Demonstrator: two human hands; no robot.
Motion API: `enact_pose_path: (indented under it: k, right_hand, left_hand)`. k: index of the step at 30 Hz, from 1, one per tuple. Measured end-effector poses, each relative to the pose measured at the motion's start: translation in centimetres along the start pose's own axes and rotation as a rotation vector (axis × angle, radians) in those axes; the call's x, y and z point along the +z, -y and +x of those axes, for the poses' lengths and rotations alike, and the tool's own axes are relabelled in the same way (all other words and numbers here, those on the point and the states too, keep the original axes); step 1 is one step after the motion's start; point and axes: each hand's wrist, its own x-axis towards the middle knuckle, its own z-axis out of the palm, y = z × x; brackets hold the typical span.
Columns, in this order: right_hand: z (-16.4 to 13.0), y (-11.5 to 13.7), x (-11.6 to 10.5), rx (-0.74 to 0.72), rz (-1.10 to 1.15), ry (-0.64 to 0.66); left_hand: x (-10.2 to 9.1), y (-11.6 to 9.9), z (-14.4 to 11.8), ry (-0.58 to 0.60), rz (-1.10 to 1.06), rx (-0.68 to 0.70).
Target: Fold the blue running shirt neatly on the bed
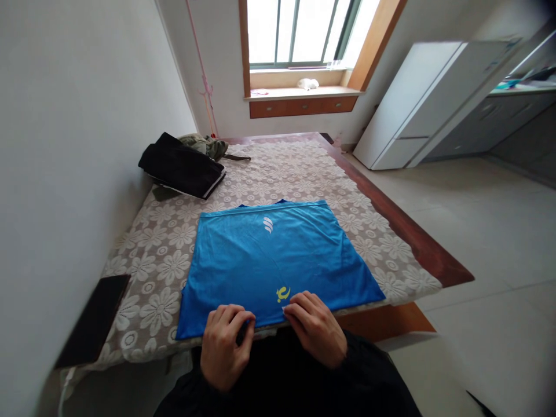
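Observation:
A blue sports shirt [269,255] lies folded and mostly flat on the lace-covered table, with a white mark near its far edge and a yellow mark near its front edge. At that front edge my left hand [228,341] is closed, thumb and fingers pinching the cloth left of the yellow mark. Just right of the mark, my right hand [315,327] also pinches the edge, and a small white patch shows by its fingertips. Darker blue points of cloth stick out beyond the far edge.
Black and olive cloth items [185,165] lie at the table's back left. A dark flat device [95,318] with a white cable rests at the left edge. The flowered tablecloth [169,266] covers the wooden table [417,249]. A white fridge [417,104] stands beyond, right.

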Motion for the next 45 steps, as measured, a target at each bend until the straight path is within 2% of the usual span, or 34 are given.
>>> enact_pose_path:
  k: [6,16,25,34,41,45]
  right_hand:
    - [-2.2,-3.0,-2.0,0.049,-0.054,-0.051]
    - [-7.7,-10.2,-6.9,0.182,-0.263,-0.175]
    - [-10.9,-14.7,-9.8,0.179,-0.383,-0.191]
    - [-11.5,-15.7,-11.9,0.123,-0.281,-0.086]
    - [-11.1,-16.1,-13.1,0.187,-0.196,0.044]
    - [-10.2,-16.2,-13.4,0.189,-0.174,0.049]
  left_hand:
    - [-1.6,2.5,-0.6,-0.039,0.088,0.023]
    - [-5.6,7.1,-2.5,-0.133,0.197,0.128]
    - [-8.1,9.2,-3.7,-0.126,0.254,0.166]
    - [-9.4,10.6,-4.3,-0.026,0.250,0.224]
    - [-9.6,11.9,-4.2,0.003,0.247,0.211]
    - [-9.7,12.2,-3.8,0.006,0.242,0.226]
